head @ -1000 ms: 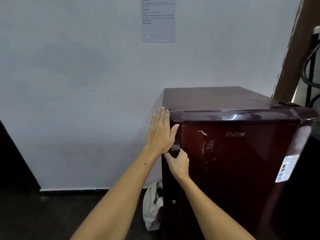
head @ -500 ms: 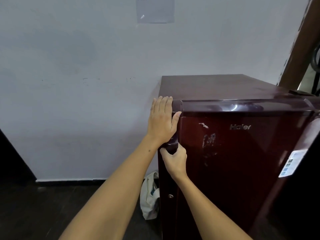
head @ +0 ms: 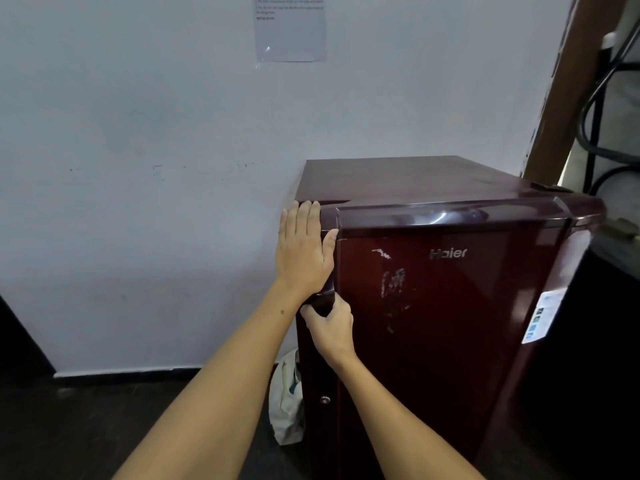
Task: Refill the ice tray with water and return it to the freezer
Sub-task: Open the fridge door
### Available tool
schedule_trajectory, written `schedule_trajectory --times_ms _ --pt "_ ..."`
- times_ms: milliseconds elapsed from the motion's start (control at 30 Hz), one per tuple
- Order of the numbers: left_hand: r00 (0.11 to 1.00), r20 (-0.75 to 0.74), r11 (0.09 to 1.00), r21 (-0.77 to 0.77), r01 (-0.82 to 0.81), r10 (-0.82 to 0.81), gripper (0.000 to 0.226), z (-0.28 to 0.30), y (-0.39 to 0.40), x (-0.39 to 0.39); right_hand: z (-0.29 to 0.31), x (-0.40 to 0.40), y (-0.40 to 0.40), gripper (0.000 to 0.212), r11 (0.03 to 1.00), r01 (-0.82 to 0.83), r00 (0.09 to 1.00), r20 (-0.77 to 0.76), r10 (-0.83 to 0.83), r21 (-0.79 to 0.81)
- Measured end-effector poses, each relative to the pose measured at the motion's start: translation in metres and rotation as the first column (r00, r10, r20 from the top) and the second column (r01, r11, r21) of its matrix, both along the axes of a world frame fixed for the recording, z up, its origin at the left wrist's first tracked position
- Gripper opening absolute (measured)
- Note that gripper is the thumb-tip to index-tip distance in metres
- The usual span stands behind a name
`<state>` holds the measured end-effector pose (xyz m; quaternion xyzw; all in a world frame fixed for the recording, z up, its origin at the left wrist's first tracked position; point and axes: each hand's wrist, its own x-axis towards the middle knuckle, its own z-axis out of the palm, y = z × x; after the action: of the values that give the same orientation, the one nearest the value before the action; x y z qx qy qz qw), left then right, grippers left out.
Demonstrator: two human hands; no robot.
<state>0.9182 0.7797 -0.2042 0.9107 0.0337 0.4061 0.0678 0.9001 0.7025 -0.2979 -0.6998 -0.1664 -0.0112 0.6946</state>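
Both hands on the fridge door (head: pixel 450 323): left hand (head: pixel 303 251) flat, fingers open, bracing its top-left corner; right hand (head: pixel 330 329) gripping the handle (head: pixel 323 301) just below. Door's cracked at the top. Ice tray not visible, likely inside. Step: opening. Next: brace cabinet, pull.

Left hand (head: pixel 304 251) lies flat with fingers (head: pixel 304 216) straight; right hand (head: pixel 330 327) is curled just below it.

Brand on fridge door (head: pixel 450 323): raised silver lettering "Haier" (head: pixel 448 253), near the top.
Paper notice (head: pixel 290 27) on wall: printed lines, too small to read.
Sticker (head: pixel 543 315) on fridge's right edge: white and blue, wording illegible.
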Motion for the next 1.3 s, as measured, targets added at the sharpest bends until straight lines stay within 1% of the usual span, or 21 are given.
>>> schedule_trajectory --times_ms 100,333,533,700,867,967,1033,1200,1300 --pt "0.999 0.033 1.0 -0.008 -0.024 0.024 0.054 -0.003 -0.017 -0.024 -0.003 -0.021 -0.019 0.007 0.999 -0.03 0.999 0.012 0.03 0.013" --pt "0.993 0.035 0.994 -0.003 -0.111 0.111 0.056 -0.002 -0.073 -0.095 0.0 -0.081 -0.081 0.009 0.993 -0.114 0.993 0.009 0.114 0.03" --pt "0.981 0.104 0.986 -0.03 -0.162 0.165 0.053 -0.005 -0.138 -0.147 -0.009 -0.124 -0.14 0.015 0.995 -0.084 0.996 0.04 0.082 0.05" --pt "0.974 0.094 0.978 -0.017 -0.207 0.207 0.054 -0.006 -0.186 -0.181 -0.009 -0.155 -0.186 0.015 0.996 -0.045 0.997 0.06 0.04 0.073" --pt "0.974 0.094 0.977 0.027 -0.212 0.209 0.052 -0.005 -0.232 -0.213 -0.015 -0.179 -0.237 0.01 0.995 0.039 0.994 0.097 -0.048 0.094" --pt "0.972 0.106 0.975 0.048 -0.215 0.209 0.052 -0.004 -0.267 -0.232 -0.02 -0.19 -0.269 0.006 0.987 0.122 0.982 0.133 -0.135 0.1" --pt "0.974 0.102 0.975 0.064 -0.211 0.204 0.052 -0.003 -0.293 -0.244 -0.025 -0.197 -0.292 0.008 0.977 0.189 0.966 0.161 -0.204 0.103" --pt "0.985 0.033 0.982 0.082 -0.17 0.168 0.052 0.002 -0.36 -0.269 -0.03 -0.21 -0.347 0.008 0.911 0.384 0.882 0.232 -0.41 0.149" --pt "0.996 0.018 0.994 0.076 -0.083 0.082 0.051 0.004 -0.397 -0.281 -0.033 -0.217 -0.381 0.008 0.849 0.505 0.807 0.263 -0.529 0.156"
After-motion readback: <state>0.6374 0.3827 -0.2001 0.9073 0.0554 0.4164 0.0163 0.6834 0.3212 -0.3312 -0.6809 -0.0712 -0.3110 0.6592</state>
